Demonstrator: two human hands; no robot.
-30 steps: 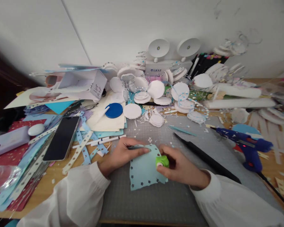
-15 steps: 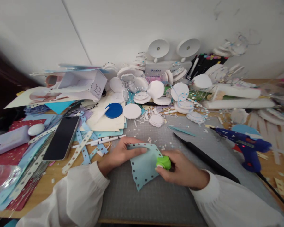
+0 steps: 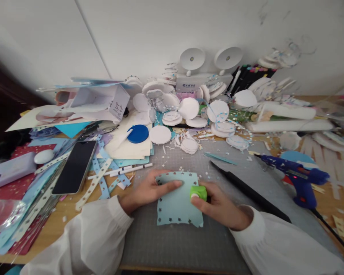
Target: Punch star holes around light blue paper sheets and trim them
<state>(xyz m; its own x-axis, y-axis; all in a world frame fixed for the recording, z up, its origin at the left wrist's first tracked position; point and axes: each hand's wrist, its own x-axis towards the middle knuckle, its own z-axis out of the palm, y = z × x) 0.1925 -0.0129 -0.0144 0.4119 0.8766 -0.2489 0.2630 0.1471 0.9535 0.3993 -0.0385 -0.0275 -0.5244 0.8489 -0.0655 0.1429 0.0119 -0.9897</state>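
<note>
A light blue paper (image 3: 174, 202) with small flower-shaped holes along its edges is held over the grey cutting mat (image 3: 172, 244). My left hand (image 3: 151, 189) pinches its upper left part, thumb on top and the other fingers beneath. At the paper's right edge, my right hand (image 3: 218, 204) grips a green hole punch (image 3: 198, 193), with the thumb on its white button. The punch's mouth is over the paper's edge.
A black tool (image 3: 246, 187) and a blue glue gun (image 3: 298, 177) lie to the right. On the left are a phone (image 3: 74, 167), punched strips (image 3: 99, 177) and stacked papers. White discs (image 3: 189, 108) and a double lamp (image 3: 192, 59) stand behind, with a blue lid (image 3: 138, 134).
The paper has turned and now lies squarer to the mat, its lower corner swung to the right. The green punch has shifted very slightly on the right edge.
</note>
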